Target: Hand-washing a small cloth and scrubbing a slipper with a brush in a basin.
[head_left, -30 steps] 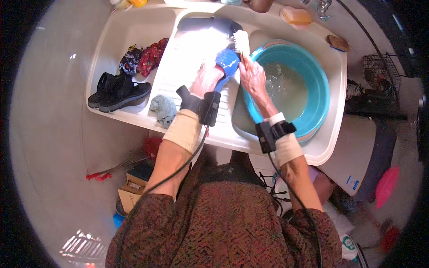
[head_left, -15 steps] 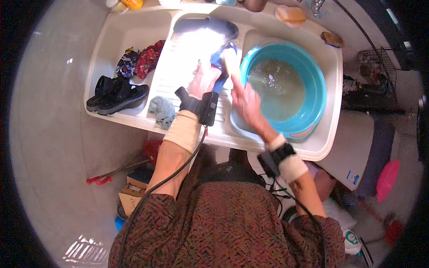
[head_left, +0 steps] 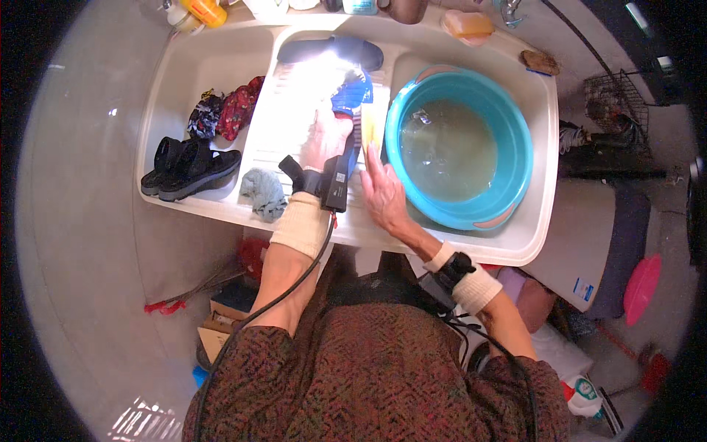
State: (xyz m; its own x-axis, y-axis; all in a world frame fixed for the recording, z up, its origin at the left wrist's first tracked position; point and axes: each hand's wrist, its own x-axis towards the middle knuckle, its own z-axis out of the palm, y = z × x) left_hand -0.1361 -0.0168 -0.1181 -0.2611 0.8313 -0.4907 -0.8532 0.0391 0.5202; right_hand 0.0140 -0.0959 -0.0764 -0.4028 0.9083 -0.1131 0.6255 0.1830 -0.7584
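Note:
On the ribbed washboard in the middle of the sink, my left hand (head_left: 325, 140) is closed on a wet blue slipper (head_left: 352, 94), whose strap catches bright light. A scrubbing brush (head_left: 370, 125) with a pale yellowish handle is gripped in my right hand (head_left: 384, 193), just right of that slipper. The brush's bristles cannot be made out. Behind them, at the board's far end, lies another dark blue slipper (head_left: 364, 53), partly washed out by glare. A crumpled grey-blue cloth (head_left: 263, 193) rests near my left wrist.
A turquoise basin (head_left: 521, 155) with cloudy water stands in the right side of the sink (head_left: 546, 214). Black sandals (head_left: 193, 169) and dark and red patterned cloths (head_left: 237, 110) lie at the left. An orange soap dish (head_left: 468, 26), bottles and a tap (head_left: 509, 13) line the back.
My right hand has come toward me with the brush, which now points straight away from me. The slipper under my left hand shows more of its blue strap.

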